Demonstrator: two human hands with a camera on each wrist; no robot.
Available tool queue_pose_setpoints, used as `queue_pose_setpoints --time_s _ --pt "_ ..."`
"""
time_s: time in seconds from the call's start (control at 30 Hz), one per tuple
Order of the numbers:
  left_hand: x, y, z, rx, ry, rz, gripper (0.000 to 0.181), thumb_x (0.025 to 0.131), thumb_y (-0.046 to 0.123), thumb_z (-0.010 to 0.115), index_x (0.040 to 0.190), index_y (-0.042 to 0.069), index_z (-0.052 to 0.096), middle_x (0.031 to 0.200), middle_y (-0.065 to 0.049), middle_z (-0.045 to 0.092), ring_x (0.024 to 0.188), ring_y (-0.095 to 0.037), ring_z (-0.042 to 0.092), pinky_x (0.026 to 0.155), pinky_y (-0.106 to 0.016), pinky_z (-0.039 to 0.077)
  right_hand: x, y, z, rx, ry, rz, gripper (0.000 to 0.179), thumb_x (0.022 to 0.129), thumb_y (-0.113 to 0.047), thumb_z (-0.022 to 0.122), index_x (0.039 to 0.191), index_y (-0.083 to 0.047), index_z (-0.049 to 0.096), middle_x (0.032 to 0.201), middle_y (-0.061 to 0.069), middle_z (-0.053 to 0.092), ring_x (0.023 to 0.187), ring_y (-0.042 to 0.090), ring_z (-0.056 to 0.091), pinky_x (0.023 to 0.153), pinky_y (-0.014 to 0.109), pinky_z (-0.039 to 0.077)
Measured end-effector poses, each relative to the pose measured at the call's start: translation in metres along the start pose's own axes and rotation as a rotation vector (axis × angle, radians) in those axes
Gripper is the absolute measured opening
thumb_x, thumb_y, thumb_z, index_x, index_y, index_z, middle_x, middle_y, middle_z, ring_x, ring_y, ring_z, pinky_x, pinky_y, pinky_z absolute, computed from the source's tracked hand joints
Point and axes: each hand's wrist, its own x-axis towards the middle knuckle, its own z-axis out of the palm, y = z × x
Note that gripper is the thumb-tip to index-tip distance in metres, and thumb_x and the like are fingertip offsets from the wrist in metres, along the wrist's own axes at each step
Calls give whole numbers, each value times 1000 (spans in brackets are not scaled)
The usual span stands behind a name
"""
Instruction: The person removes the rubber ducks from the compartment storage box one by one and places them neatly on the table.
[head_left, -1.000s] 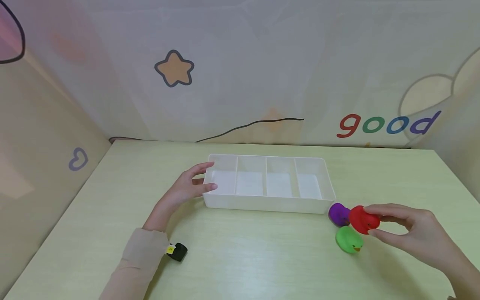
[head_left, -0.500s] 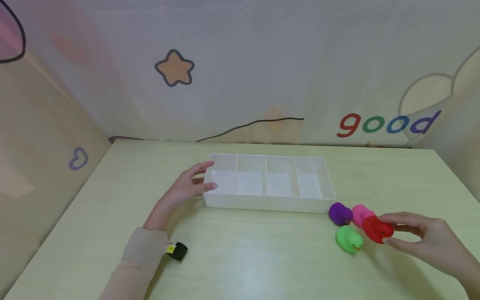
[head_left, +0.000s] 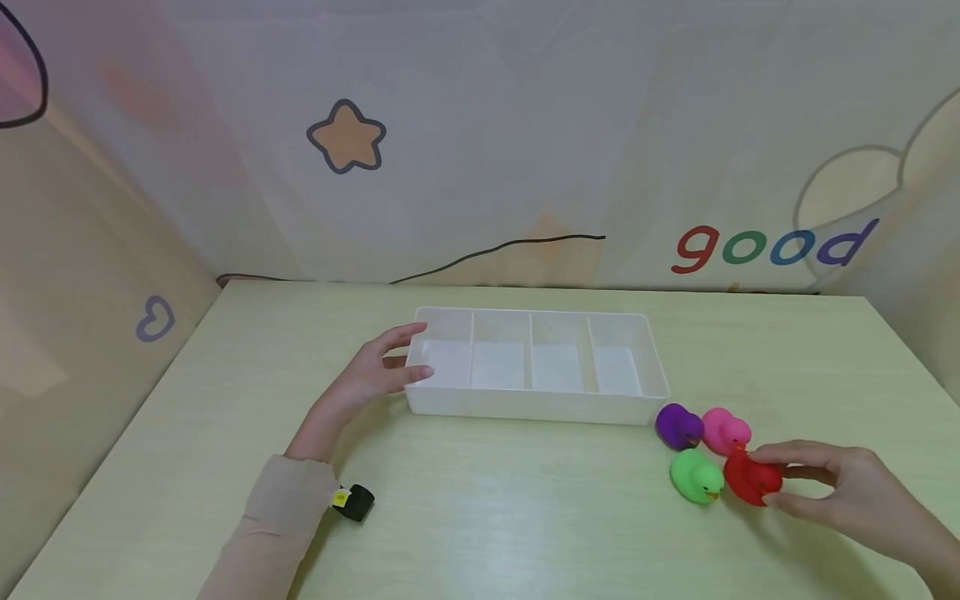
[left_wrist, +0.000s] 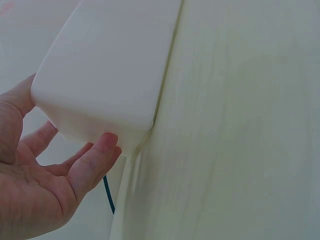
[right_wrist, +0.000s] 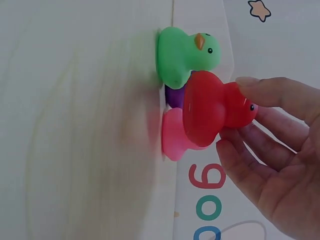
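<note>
A long white box [head_left: 536,407] with several compartments stands on the table. My left hand [head_left: 371,372] grips its left end, thumb over the near rim and index finger at the far corner. At the right, my right hand [head_left: 843,492] holds a red rubber duck [head_left: 750,478] between thumb and fingers, close over the table; in the right wrist view the fingertips are at the duck's head [right_wrist: 240,107]. Beside it on the table stand a green duck [head_left: 696,477], a pink duck [head_left: 725,430] and a purple duck [head_left: 678,427], the purple one largely hidden in the right wrist view.
The pale wooden table [head_left: 480,517] meets a printed cloth backdrop [head_left: 480,150] at its far edge, with cloth along the sides too. A small black device [head_left: 358,503] with a yellow label sits at the left wrist, by the sleeve [head_left: 288,508].
My right hand has carried the red duck to the right, then lower and nearer, from beside the purple duck. The pink duck, hidden at first, is now uncovered. My left hand stays on the box.
</note>
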Motion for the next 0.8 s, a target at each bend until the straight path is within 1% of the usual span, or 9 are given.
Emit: queue_pose_setpoints --time_s 0.17,0.27,0.4,0.7,0.8 --pt "0 -1 0 -4 0 3 66 79 26 71 137 30 39 143 -8 28 127 -31 36 91 -42 44 1 3 1 -15 -44 7 36 66 0 77 100 -7 68 96 -27 58 81 -9 57 66 7 46" --pt "0 0 0 -1 -1 5 66 79 26 71 137 30 39 143 -8 28 128 -31 35 92 -42 44 3 6 2 -25 -80 28 35 67 -3 77 101 -5 68 95 -27 57 81 -9 56 65 11 48" --pt "0 0 -1 0 -1 4 66 79 27 71 137 30 38 143 -9 27 129 -32 35 92 -43 44 5 10 3 -51 -104 52 35 67 -6 78 101 -3 67 94 -28 56 81 -10 55 64 13 49" --pt "-1 -1 -1 3 -1 12 66 79 28 71 137 29 39 143 -8 29 128 -32 35 92 -43 44 8 11 5 -88 -112 47 40 63 -7 80 100 -1 67 94 -19 62 81 -11 55 63 16 51" --pt "-1 0 -1 0 -1 11 67 79 27 71 137 29 38 143 -8 29 128 -32 36 92 -42 44 9 10 5 -110 -115 68 40 62 -6 80 99 -1 67 94 -13 64 80 -12 54 63 17 51"
